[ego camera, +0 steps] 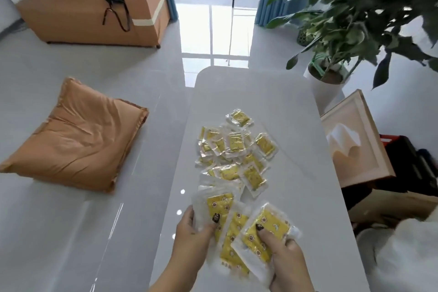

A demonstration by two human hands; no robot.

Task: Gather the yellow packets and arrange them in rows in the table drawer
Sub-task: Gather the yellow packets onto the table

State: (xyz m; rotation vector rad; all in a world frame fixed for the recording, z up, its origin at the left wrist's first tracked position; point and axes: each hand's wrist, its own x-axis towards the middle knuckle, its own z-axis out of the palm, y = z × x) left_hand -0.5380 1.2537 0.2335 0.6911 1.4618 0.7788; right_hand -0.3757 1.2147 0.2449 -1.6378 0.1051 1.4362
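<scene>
Left hand (194, 232): enters from the bottom edge, forearm cut off by the frame. Thumb lies across the face of a yellow packet (219, 206), fingers curled behind it; the packet is pinched and held above the near end of the white table (296, 125). How many packets sit in this grip cannot be told; a second one (233, 239) fans out beneath and between the two hands.

Right hand (284, 256): also enters from the bottom edge, wrist partly cropped. Thumb presses on the top of another packet (265, 232), fingers wrapped under its clear margin. The underside fingers are hidden by the packet.

Loose packets (233, 152): a scattered, overlapping heap on the table centre, beyond both hands and apart from them. Individual count is hard to make out; clear wrapper edges blend into the table surface.

Drawer: cannot be identified in this view.

Surroundings, left to right: tan cushion (75, 137) on the floor, tan armchair (94, 2) beyond it, potted plant (355, 7) at upper right, blurred.
</scene>
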